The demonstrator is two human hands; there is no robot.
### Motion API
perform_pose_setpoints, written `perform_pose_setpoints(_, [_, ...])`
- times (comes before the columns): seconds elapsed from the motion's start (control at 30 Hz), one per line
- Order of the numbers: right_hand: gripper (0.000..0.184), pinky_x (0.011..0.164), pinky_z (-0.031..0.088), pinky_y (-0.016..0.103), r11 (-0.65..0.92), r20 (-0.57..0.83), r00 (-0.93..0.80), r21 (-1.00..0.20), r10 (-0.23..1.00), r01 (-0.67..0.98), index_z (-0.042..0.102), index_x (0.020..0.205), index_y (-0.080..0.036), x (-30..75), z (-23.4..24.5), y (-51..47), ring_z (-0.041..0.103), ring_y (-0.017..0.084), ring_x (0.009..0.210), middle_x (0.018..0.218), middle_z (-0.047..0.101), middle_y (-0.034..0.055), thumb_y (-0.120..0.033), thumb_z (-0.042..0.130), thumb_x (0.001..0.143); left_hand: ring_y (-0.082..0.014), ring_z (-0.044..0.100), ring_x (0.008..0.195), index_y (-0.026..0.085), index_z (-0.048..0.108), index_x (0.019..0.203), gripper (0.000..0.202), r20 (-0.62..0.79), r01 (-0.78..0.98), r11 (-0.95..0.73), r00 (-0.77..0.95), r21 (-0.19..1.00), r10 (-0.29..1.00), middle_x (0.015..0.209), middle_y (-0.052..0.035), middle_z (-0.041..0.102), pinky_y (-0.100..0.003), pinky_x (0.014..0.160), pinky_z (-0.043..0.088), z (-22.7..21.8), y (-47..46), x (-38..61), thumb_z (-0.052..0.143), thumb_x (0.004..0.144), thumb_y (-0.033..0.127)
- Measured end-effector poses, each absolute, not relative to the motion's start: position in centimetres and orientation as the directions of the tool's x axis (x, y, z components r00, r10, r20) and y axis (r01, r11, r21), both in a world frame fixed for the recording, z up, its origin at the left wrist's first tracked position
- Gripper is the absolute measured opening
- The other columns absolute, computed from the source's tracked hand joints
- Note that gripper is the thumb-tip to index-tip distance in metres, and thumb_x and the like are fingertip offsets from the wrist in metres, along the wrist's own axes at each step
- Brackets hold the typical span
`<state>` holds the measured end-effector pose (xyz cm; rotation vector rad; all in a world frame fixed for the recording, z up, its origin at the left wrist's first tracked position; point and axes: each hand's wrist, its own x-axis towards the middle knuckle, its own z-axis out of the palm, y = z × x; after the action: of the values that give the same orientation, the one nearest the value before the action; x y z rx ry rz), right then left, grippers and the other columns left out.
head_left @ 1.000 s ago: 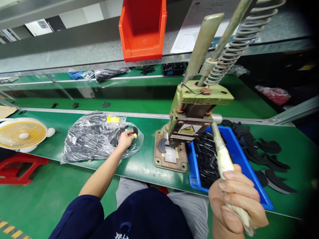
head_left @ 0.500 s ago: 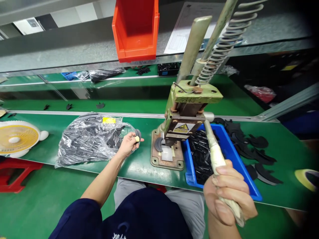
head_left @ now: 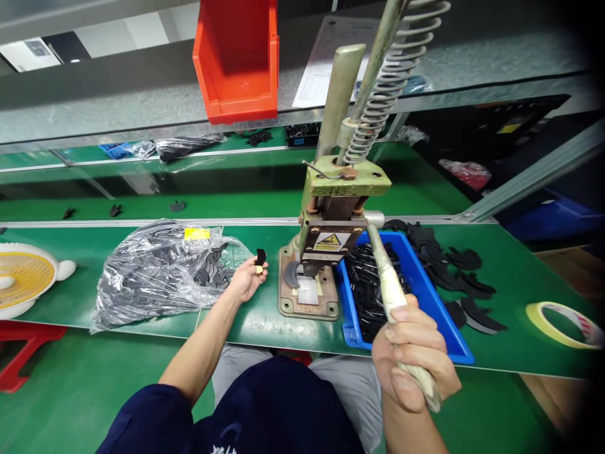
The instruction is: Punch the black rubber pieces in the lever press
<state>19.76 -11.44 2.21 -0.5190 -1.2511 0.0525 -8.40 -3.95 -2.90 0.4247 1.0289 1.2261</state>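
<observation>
My left hand [head_left: 249, 277] pinches a small curved black piece [head_left: 260, 256], held up between the plastic bag and the press; something yellow covers a fingertip. My right hand [head_left: 416, 356] is wrapped round the tape-covered lever handle [head_left: 391, 287] of the green hand press [head_left: 347, 183]. On the press's base plate [head_left: 286, 302] lies a dark grey crescent piece [head_left: 292, 275], beside a whitish block [head_left: 308, 291] under the ram. Left of my left hand, a clear plastic bag [head_left: 142, 271] holds many similar crescent pieces.
Right of the press stands a blue bin [head_left: 425, 296] of black parts, with loose black pieces [head_left: 466, 258] beyond it. A tape roll [head_left: 536, 321] lies far right, a white-and-yellow fan [head_left: 28, 277] far left. An orange bin [head_left: 241, 107] sits on the shelf above.
My left hand has turned, and the black piece now stands upright in its fingers. My right hand still grips the lever. The whole view has shifted slightly.
</observation>
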Motion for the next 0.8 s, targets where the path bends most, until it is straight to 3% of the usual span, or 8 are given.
perform_pose_setpoints(0.1, [0.010,0.091,0.048,0.054,0.890,0.896,0.324,-0.389,0.305,0.239,0.051,0.064,-0.023,19.8,2.2,-11.4,0.060,0.021,0.076,0.067,0.057,-0.0010,-0.029,0.058,0.069,-0.0072,0.057,0.059,0.012,0.059,0.094,0.026,-0.499,-0.660,0.385,0.018,0.645,0.867,0.078,-0.0052,0.063,-0.014,0.050,0.045,-3.1,-3.4,-8.4,0.061,0.069,0.003])
perform_pose_setpoints(0.2, [0.008,0.091,0.048,0.054,0.892,0.896,0.327,-0.386,0.301,0.235,0.051,0.065,-0.023,19.8,2.1,-11.4,0.060,0.021,0.076,0.067,0.058,-0.0009,-0.027,0.057,0.068,-0.0077,0.056,0.057,0.011,0.059,0.090,0.006,-0.578,-0.725,0.401,0.006,0.560,0.816,0.078,-0.0088,0.063,-0.014,0.047,0.046,-3.0,-3.0,-8.1,0.055,0.087,0.014])
perform_pose_setpoints(0.3, [0.008,0.090,0.049,0.054,0.892,0.893,0.332,-0.388,0.302,0.233,0.051,0.065,-0.023,19.8,2.0,-11.5,0.060,0.022,0.076,0.067,0.058,-0.0010,-0.028,0.057,0.069,-0.0060,0.054,0.053,0.008,0.061,0.093,0.012,-0.616,-0.724,0.418,-0.011,0.548,0.788,0.076,-0.0086,0.062,-0.011,0.043,0.043,-2.8,-2.8,-7.6,0.049,0.094,0.011])
perform_pose_setpoints(0.43, [0.009,0.092,0.048,0.054,0.900,0.904,0.308,-0.373,0.298,0.224,0.054,0.067,-0.023,19.9,2.2,-11.5,0.059,0.022,0.077,0.068,0.058,-0.0007,-0.029,0.058,0.071,-0.0067,0.060,0.057,0.007,0.063,0.098,0.019,-0.581,-0.700,0.375,-0.070,0.608,0.811,0.073,-0.0046,0.060,-0.012,0.053,0.052,-2.9,-2.7,-7.0,0.049,0.089,-0.003])
perform_pose_setpoints(0.6, [0.010,0.095,0.048,0.052,0.901,0.900,0.303,-0.382,0.312,0.206,0.054,0.068,-0.022,19.8,2.3,-11.5,0.060,0.021,0.080,0.069,0.058,-0.0004,-0.029,0.060,0.072,-0.0099,0.069,0.071,0.012,0.062,0.092,0.025,-0.534,-0.708,0.318,-0.098,0.631,0.840,0.082,-0.0029,0.067,-0.022,0.073,0.061,-3.2,-2.9,-6.8,0.057,0.080,-0.009])
perform_pose_setpoints(0.8, [0.008,0.095,0.048,0.052,0.904,0.897,0.324,-0.377,0.301,0.203,0.055,0.069,-0.022,19.7,2.1,-11.5,0.060,0.021,0.080,0.069,0.059,0.0000,-0.028,0.059,0.072,-0.0111,0.068,0.063,0.014,0.058,0.080,0.024,-0.522,-0.570,0.408,-0.043,0.713,0.852,0.070,-0.0003,0.067,-0.019,0.058,0.055,-3.5,-3.3,-6.8,0.079,0.073,0.005])
